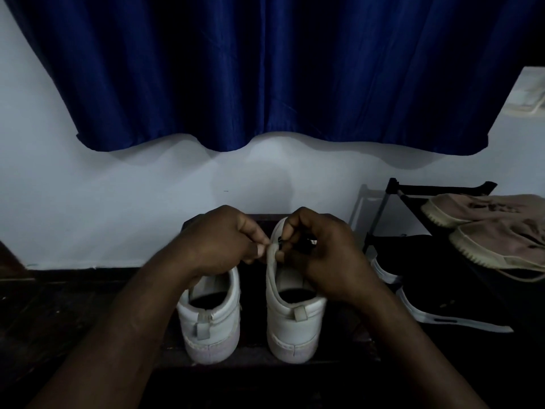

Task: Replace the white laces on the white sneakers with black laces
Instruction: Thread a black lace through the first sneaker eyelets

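As both hands work on one white sneaker (292, 320), its twin (212, 323) stands just beside it.
Left hand (224, 240) pinches the eyelet edge (270, 255); right hand (321, 252) pinches a black lace (306, 245), hiding the tongue. Shoe rack (392, 190) with tan shoes (483, 228) at right, blue curtain (265, 69) behind.

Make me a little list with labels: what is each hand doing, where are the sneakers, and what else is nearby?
left hand: pinches the top edge of the right sneaker
right hand: pinches a black lace at that sneaker
left sneaker: beside it, heel toward the camera
rack: to the right, tan shoes on top, black shoes below
curtain: blue, hanging behind
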Demonstrator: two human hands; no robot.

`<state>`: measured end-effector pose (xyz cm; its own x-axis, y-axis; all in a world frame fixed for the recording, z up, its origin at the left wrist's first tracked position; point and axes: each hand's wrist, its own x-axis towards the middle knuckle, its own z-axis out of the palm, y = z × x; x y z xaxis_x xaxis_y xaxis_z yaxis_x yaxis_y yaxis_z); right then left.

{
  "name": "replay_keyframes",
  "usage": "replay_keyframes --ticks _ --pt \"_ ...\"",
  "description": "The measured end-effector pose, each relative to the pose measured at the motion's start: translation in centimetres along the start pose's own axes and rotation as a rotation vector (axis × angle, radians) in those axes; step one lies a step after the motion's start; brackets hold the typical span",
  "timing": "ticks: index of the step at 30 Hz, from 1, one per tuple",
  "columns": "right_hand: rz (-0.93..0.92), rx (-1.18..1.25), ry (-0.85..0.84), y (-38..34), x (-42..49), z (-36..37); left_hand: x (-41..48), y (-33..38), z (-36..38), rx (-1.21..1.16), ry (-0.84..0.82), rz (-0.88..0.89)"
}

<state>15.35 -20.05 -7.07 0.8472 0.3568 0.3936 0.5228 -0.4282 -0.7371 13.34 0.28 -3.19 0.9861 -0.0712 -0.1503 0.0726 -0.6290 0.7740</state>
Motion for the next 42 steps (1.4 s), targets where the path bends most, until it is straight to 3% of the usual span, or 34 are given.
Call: replay_keyframes --ticks 10,17,21,24,25,33,38,40,42 --pt "0.075 0.006 -0.026 0.4 0.2 0.1 -0.3 0.2 1.2 0.234 0.109 0.112" --pt "0.033 -0.117 -0.048 0.2 0.2 -0.4 -0.4 -0.1 -1.2 0.753 0.386 -0.050" --pt "0.041 -0.128 -0.017 0.0 0.1 -0.5 -0.1 -0.3 -0.9 0.682 0.301 -0.004" --pt "0.037 -0.150 -0.013 0.0 0.1 -0.3 -0.4 0.3 -0.7 0.274 0.091 0.131" --pt "0.041 -0.149 -0.014 0.0 0.1 -0.3 -0.6 0.5 -0.4 0.249 0.057 0.173" --pt "0.051 -0.192 0.023 0.1 0.1 -0.1 -0.8 0.4 1.0 0.525 0.272 0.268" --pt "0.095 -0.215 0.127 0.9 0.1 -0.1 -0.4 -0.9 -1.2 0.681 0.652 0.140" --pt "0.100 -0.200 0.146 0.9 0.1 -0.1 -0.4 -1.1 -1.4 0.646 0.619 0.135" --pt "0.094 -0.200 0.160 1.0 0.1 0.0 -0.3 -0.9 -0.8 0.571 0.452 0.157"
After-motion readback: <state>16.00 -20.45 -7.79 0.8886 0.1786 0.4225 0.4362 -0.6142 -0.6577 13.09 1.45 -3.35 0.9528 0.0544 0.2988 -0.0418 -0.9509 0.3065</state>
